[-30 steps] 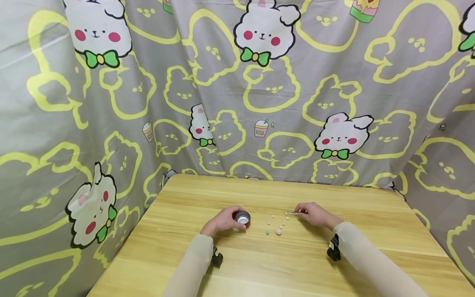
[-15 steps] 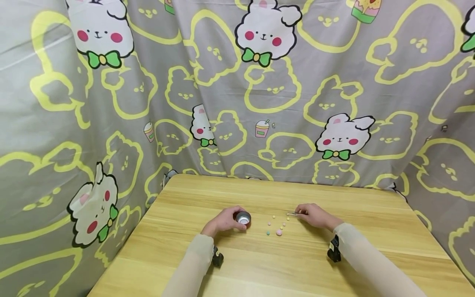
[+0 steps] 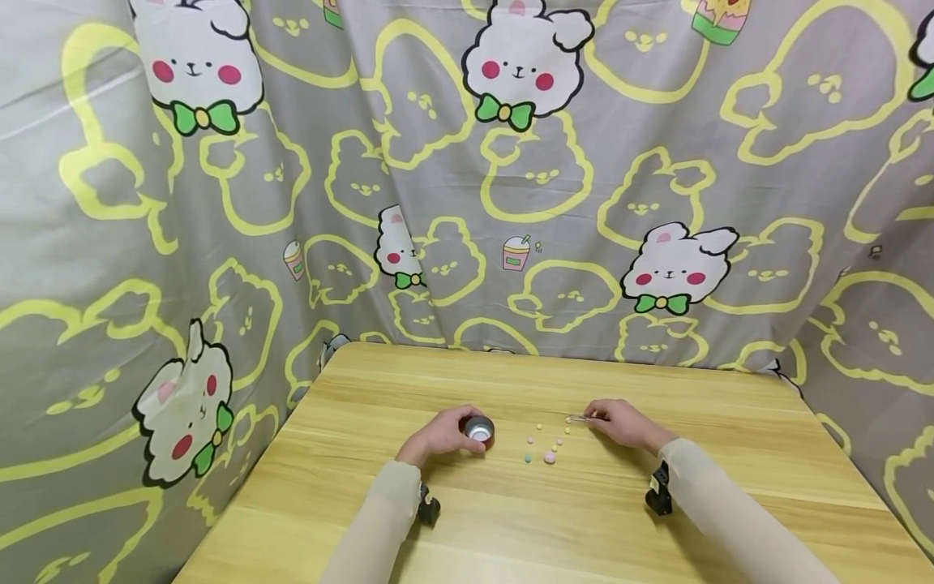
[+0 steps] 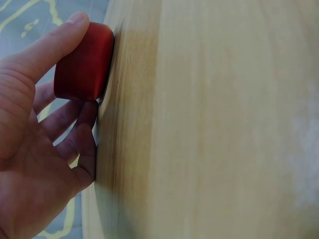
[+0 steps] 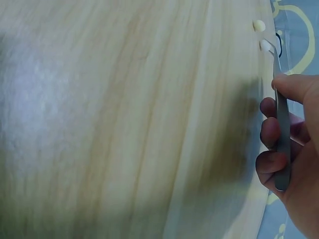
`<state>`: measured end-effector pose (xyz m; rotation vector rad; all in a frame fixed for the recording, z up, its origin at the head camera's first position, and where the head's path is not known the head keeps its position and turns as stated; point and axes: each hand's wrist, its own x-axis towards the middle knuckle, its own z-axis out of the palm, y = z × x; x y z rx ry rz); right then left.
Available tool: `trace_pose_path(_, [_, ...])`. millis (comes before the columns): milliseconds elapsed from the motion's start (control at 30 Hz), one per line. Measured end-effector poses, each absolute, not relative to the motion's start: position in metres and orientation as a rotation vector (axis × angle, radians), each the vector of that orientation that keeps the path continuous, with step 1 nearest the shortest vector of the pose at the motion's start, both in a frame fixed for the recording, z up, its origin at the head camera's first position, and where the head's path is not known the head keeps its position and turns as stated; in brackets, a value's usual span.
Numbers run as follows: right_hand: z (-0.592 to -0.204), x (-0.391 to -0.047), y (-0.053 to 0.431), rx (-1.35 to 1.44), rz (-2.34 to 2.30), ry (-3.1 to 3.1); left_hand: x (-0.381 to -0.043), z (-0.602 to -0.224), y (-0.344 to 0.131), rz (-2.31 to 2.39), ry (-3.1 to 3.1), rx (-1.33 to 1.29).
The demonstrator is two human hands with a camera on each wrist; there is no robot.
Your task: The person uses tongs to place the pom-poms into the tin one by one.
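Observation:
My left hand (image 3: 447, 431) grips a small round red tin (image 4: 85, 62), thumb on one side and fingers on the other. In the head view the tin's silvery inside faces up. Metal tweezers (image 5: 282, 129) with a bent tip are pinched in my right hand (image 3: 620, 422). A small pale bead (image 5: 267, 46) sits at the tweezers' tip; whether it is firmly clamped I cannot tell. Beside it lies a yellow bead (image 5: 258, 25). Between the hands several small beads are scattered, among them a larger pink bead (image 3: 550, 457) and a teal bead (image 3: 528, 459).
Everything rests on a wooden table (image 3: 511, 519). A grey curtain (image 3: 452, 186) printed with rabbits and yellow outlines hangs behind it and along both sides. A small black device (image 3: 659, 491) is strapped to each wrist.
The tweezers' tip has shifted very slightly in the right hand. The left hand and the tin stay where they were, and the loose beads keep their places.

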<state>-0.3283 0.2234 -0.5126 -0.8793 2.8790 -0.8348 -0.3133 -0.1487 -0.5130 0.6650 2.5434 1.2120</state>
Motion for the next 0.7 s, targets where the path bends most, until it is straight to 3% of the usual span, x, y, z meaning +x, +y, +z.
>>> trace_pose_path(700, [-0.5123,-0.3298,0.2286,-0.93,-0.796,2.862,-0.3117,-0.5107,-0.1475,1.214,2.533,0.628])
